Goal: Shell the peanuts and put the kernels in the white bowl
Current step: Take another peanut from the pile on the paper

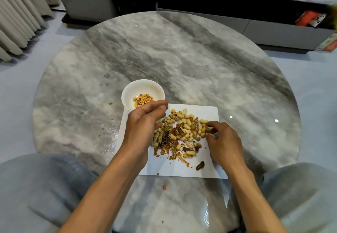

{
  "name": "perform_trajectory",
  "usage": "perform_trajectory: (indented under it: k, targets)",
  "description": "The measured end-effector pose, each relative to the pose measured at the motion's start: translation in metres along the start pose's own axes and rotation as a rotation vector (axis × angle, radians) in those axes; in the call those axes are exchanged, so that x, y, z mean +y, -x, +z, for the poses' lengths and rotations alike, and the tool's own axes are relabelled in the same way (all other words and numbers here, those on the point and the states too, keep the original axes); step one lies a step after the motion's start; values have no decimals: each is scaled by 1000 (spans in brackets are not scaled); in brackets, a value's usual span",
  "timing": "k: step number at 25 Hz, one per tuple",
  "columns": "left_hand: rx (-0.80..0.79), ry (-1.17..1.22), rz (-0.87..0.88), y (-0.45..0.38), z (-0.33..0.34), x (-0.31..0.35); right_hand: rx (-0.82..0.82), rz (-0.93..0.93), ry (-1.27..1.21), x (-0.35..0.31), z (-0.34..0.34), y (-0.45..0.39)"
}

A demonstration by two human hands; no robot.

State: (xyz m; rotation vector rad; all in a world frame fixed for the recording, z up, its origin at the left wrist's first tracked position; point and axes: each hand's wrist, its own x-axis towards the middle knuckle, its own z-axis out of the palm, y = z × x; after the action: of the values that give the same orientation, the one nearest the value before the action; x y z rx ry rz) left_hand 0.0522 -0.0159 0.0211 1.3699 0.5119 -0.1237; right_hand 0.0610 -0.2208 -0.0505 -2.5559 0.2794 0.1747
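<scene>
The white bowl (135,87) stands on the table just beyond the far left corner of a white paper sheet (182,169) and holds several kernels (143,99). A pile of whole peanuts and broken shells (179,130) lies on the sheet. My left hand (144,121) hovers at the bowl's near rim with its fingertips bunched against the thumb; anything between them is hidden. My right hand (225,141) reaches into the pile's right edge. Its thumb and index finger pinch an unshelled peanut (209,129).
The round grey marble table (182,59) carries a few shell crumbs left of the bowl and near the front edge. A dark shell (200,165) lies alone on the paper. My knees sit under the near edge. A low cabinet stands beyond the table.
</scene>
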Motion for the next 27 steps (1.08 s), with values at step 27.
perform_trajectory:
  k: [27]
  targets:
    - [-91, -2, -2, 2, 8, -5, -56, -106, -25, 3, 1, 0]
